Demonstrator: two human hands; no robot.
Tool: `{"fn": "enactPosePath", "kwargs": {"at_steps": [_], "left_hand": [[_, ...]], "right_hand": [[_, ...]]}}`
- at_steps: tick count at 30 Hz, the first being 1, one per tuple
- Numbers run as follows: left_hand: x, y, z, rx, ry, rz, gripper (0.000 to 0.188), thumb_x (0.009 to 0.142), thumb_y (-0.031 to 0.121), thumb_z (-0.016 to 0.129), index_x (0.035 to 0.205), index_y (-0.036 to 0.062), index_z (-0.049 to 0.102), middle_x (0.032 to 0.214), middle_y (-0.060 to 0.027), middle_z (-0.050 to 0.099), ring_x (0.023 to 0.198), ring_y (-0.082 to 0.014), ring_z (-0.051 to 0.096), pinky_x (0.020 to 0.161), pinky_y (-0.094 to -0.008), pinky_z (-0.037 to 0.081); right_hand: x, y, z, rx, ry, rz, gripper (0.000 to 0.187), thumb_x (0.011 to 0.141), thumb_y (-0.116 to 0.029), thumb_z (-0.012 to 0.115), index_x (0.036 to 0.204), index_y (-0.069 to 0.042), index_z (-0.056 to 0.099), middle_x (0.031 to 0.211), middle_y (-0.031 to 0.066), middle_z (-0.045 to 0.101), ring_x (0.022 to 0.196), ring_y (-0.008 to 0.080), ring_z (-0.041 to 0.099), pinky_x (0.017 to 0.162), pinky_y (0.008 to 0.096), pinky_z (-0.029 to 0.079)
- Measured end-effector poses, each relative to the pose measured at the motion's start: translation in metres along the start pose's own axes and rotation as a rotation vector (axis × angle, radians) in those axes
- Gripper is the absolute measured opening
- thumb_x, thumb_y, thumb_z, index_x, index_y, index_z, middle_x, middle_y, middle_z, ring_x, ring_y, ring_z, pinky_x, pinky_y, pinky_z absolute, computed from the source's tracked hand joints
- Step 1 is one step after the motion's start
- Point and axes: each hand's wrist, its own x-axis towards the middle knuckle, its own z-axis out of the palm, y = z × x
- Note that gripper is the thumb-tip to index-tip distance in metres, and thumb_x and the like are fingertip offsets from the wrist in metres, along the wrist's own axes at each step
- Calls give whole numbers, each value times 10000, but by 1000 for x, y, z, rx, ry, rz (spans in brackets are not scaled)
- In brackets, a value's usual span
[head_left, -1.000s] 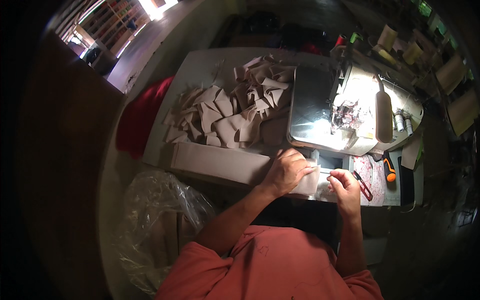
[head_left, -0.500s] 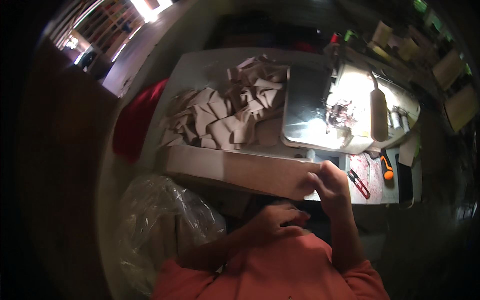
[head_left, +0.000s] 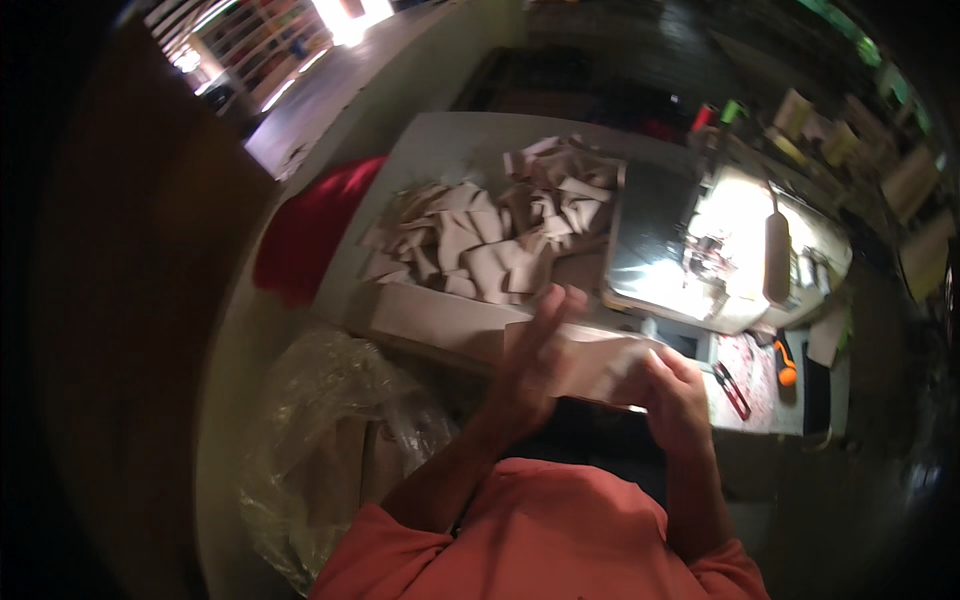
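My right hand [head_left: 680,398] pinches the right end of a beige fabric piece [head_left: 592,362] between thumb and fingers, just over the table's front edge. My left hand [head_left: 535,365] lies across the left part of the same piece, its fingers stretched out and slightly smeared by motion. Left of it, along the front edge, runs a paler beige strip [head_left: 432,318]. Behind the strip sits a loose heap of beige fabric pieces [head_left: 475,240].
A lit sewing machine [head_left: 740,250] occupies the table's right side. Near it lie red-handled snips [head_left: 732,390] and an orange-and-black tool [head_left: 787,370]. A clear plastic bag [head_left: 330,450] stands front left, beside red cloth [head_left: 315,235]. Thread spools [head_left: 705,117] stand behind.
My left hand has risen from near my body onto the fabric piece, its fingers straightening. My right hand keeps hold of the right end. The whole view has shifted slightly.
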Motion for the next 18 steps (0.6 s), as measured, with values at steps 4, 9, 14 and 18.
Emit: {"fn": "enactPosePath", "kwargs": {"at_steps": [4,9,14,18], "left_hand": [[-4,10,47,428,-360,129,738,781,315,547,1298,-36,153,1350,-201,199,1253,-400,144,990,-493,155],[18,7,36,-125,-452,-243,895,751,541,513,1303,-51,132,1307,-191,302,1229,-303,270,1000,-363,206],[55,7,23,-387,-695,-467,436,803,281,579,1089,-33,478,1014,-97,546,946,-137,501,823,-257,392],[61,18,22,-319,-633,-556,233,788,201,601,862,-19,588,755,-45,596,695,-81,539,625,-225,441]], "right_hand": [[-9,-1,-13,158,-144,-63,223,855,-138,479,973,43,533,864,62,564,756,101,548,682,221,459],[-22,-12,-12,-159,-163,-116,219,811,-39,519,1020,27,533,895,28,564,804,82,527,732,224,438],[-25,-23,-11,-332,-203,-205,249,792,37,504,1037,27,462,911,73,563,850,123,544,756,252,447],[-24,-30,-8,-254,-140,-170,328,785,30,535,1078,22,387,891,105,579,836,130,563,718,240,462]]}}
